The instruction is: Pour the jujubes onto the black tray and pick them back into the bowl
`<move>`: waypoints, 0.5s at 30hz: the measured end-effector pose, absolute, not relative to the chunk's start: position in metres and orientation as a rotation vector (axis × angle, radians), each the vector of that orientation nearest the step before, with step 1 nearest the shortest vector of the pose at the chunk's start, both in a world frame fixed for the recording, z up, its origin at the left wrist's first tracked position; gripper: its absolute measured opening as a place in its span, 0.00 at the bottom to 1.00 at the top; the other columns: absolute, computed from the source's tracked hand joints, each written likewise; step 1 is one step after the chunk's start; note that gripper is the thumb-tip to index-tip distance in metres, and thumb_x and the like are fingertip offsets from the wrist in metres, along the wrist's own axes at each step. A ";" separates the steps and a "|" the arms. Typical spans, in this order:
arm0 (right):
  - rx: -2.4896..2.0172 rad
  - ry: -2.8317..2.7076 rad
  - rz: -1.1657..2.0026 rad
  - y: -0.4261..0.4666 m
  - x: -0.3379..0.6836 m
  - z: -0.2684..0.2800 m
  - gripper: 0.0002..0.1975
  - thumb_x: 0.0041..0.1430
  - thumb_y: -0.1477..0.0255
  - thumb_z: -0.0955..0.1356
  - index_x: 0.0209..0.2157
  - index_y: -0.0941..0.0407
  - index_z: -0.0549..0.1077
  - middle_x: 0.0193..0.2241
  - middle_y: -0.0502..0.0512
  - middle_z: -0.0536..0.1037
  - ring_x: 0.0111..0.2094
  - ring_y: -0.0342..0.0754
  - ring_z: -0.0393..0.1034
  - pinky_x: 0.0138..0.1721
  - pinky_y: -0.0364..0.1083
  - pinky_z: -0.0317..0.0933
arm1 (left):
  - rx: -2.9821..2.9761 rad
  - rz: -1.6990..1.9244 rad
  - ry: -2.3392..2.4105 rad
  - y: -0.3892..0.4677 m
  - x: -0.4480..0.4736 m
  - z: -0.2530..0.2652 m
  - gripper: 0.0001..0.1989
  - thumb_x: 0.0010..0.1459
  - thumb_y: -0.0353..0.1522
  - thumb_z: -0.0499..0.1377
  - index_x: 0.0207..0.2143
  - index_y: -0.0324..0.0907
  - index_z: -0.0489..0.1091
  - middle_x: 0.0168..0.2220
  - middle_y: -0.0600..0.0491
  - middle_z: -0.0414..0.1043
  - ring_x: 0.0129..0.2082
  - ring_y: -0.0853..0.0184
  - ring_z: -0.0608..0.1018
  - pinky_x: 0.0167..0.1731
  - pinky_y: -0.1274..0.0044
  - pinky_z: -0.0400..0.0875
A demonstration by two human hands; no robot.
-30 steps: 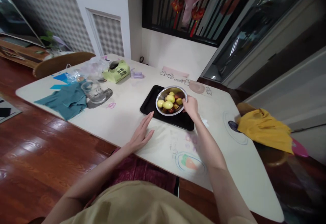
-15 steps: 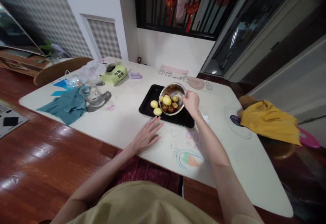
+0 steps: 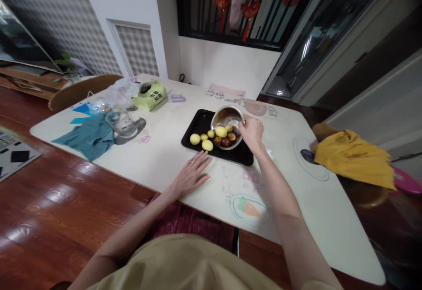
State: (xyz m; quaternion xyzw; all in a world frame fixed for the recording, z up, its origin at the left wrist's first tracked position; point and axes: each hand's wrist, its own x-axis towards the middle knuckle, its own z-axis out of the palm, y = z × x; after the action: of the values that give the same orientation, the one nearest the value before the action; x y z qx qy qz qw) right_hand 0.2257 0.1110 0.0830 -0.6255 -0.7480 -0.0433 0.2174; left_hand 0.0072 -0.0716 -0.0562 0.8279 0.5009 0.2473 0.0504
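Note:
My right hand [image 3: 252, 132] grips the rim of a metal bowl [image 3: 228, 113], tilted to the left over a black baking tray [image 3: 203, 118]. Yellow and reddish-brown round fruits [image 3: 226, 141] lie inside the bowl toward its lower left side; their exact kind is unclear. Several yellow fruits [image 3: 195, 139] rest on the tray left of the bowl, one of them at the bowl's lip. My left hand [image 3: 191, 175] lies flat on the table with fingers spread, its fingertips close to the tray's front edge.
The white table [image 3: 158, 149] carries a teal cloth [image 3: 88, 137], a clear plastic cup [image 3: 121, 123], a green tissue box [image 3: 152, 96], and a plastic bag [image 3: 121, 91] at the left. A yellow garment [image 3: 354, 158] hangs over a chair at the right.
More yellow fruits have rolled from the tilted bowl onto the tray, and the first ones have shifted. My right hand keeps its hold on the bowl; my left hand stays in place.

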 end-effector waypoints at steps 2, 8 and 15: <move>-1.740 -2.064 -0.141 0.110 0.227 0.084 0.20 0.67 0.71 0.64 0.54 0.57 0.82 0.39 0.67 0.85 0.40 0.58 0.77 0.38 0.47 0.57 | 2.523 0.750 1.525 -0.071 0.007 -0.057 0.33 0.78 0.47 0.48 0.77 0.45 0.51 0.80 0.42 0.45 0.80 0.54 0.51 0.73 0.58 0.61; -1.748 -2.072 -0.143 0.109 0.230 0.089 0.19 0.68 0.71 0.63 0.51 0.58 0.82 0.39 0.67 0.85 0.39 0.58 0.77 0.39 0.47 0.59 | 2.522 0.787 1.505 -0.071 0.007 -0.057 0.32 0.77 0.46 0.50 0.77 0.45 0.51 0.79 0.40 0.46 0.80 0.53 0.51 0.73 0.57 0.61; -1.758 -2.072 -0.160 0.112 0.237 0.093 0.21 0.67 0.71 0.64 0.54 0.58 0.82 0.40 0.69 0.85 0.40 0.60 0.78 0.39 0.48 0.60 | 2.516 0.836 1.480 -0.071 0.006 -0.058 0.32 0.77 0.46 0.50 0.77 0.45 0.51 0.79 0.40 0.47 0.80 0.53 0.51 0.73 0.57 0.60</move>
State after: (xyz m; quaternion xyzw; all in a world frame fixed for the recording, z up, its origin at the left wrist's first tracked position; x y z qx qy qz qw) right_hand 0.2366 0.1118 0.0929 -0.6316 -0.7445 -0.0576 0.2085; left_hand 0.0064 -0.0706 -0.0582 0.8275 0.4867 0.2749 0.0524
